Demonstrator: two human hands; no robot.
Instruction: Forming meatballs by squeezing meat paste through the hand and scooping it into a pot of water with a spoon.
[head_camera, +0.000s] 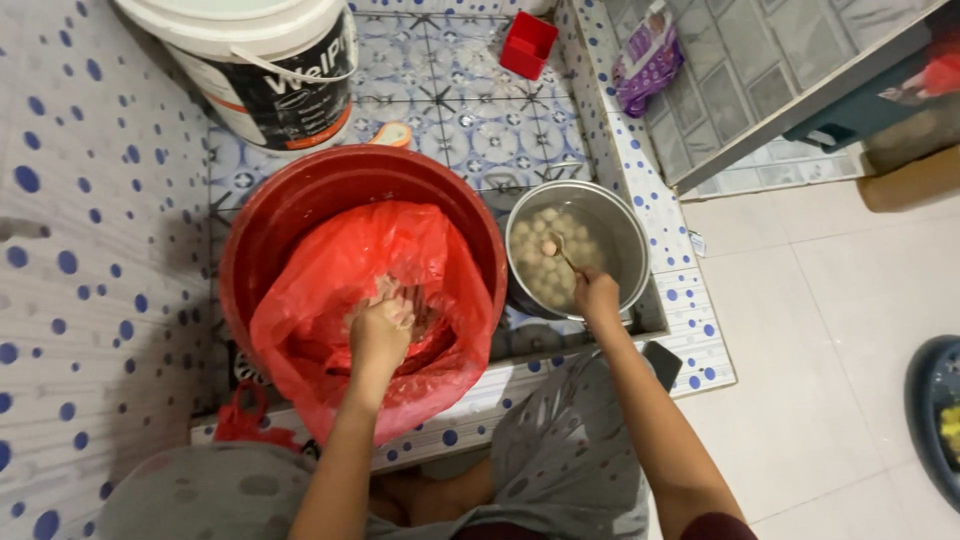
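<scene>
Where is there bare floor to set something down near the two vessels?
Free: patterned tiles between white plastic bucket, small red box and steel pot of pale balls; plain floor right. Crowded: red basin with red bag touches the pot.

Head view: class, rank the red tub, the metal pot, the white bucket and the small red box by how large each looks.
1. Red tub, widest.
2. White bucket, cut off by the frame edge, so second place is unsure.
3. Metal pot, possibly close to the bucket.
4. Small red box, plainly smallest.
</scene>
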